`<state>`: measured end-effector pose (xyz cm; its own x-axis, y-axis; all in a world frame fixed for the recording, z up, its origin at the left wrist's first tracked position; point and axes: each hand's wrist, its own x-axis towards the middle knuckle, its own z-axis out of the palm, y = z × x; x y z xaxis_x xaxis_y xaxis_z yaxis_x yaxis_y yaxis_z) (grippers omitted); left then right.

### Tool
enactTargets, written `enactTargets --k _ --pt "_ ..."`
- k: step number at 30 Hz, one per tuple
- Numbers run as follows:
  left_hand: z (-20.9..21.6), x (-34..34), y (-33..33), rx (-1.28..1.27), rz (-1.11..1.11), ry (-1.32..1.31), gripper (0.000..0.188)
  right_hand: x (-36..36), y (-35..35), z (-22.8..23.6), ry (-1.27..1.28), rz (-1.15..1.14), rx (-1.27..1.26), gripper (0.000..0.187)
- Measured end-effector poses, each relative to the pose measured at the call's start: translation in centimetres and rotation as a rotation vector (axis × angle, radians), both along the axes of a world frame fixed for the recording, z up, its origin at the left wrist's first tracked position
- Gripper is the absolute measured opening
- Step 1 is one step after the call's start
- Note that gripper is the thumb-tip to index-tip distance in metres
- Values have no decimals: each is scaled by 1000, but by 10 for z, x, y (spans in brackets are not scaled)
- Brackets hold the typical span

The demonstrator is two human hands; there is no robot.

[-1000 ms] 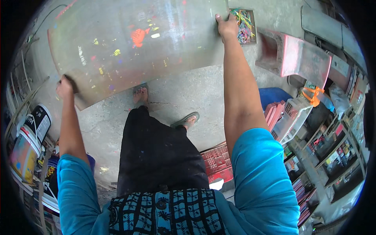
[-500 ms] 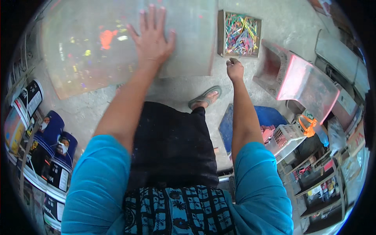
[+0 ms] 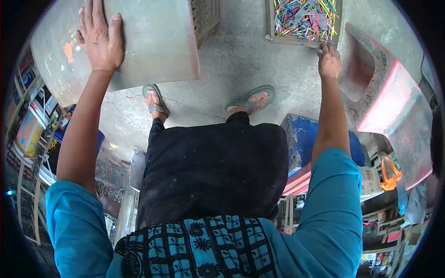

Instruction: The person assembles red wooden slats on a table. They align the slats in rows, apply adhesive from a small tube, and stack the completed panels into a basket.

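My left hand (image 3: 98, 36) lies flat, fingers spread, on top of a large grey metal sheet (image 3: 153, 46) speckled with orange and yellow paint at the upper left. My right hand (image 3: 329, 60) reaches to the near edge of a shallow square tray (image 3: 303, 21) full of thin multicoloured sticks; its fingers curl at the tray's rim, and whether they grip it is unclear. Both arms wear turquoise sleeves. My feet in grey sandals stand on the concrete floor (image 3: 241, 74) between the two.
A bent red-and-grey metal piece (image 3: 394, 102) stands at the right. A blue box (image 3: 301, 139) sits by my right leg. Shelves with packets and printed covers (image 3: 32, 134) line the left, more goods (image 3: 384, 185) fill the lower right.
My left hand has slid left and up on the metal sheet. My right hand has moved up to the stick tray's edge, and the view has shifted closer to both.
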<state>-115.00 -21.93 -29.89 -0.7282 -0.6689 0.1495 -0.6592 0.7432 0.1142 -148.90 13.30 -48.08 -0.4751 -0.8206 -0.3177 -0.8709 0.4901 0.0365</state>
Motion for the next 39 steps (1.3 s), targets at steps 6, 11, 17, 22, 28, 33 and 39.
enactTargets --k 6,11,17,22,28,33,39 --pt "-1 2 0 8 -14 -7 57 52 23 -29 -26 -166 -307 29" --pt "-5 14 -8 -31 15 -60 58 151 4 -24 -125 -382 -318 37" --pt "-4 5 -2 -26 37 -65 58 246 -38 -12 -536 -947 -400 34" --pt "-2 6 -1 -35 40 -84 56 205 -20 97 -868 -762 -1 44" --pt "-2 9 -3 -39 62 -78 56 -63 132 236 221 -456 -354 59" --pt "-26 4 -2 -23 314 -86 57 -281 250 340 881 -401 -295 82" --pt "-33 -27 14 -64 576 -31 63 -343 282 353 -4 -1107 -380 50"
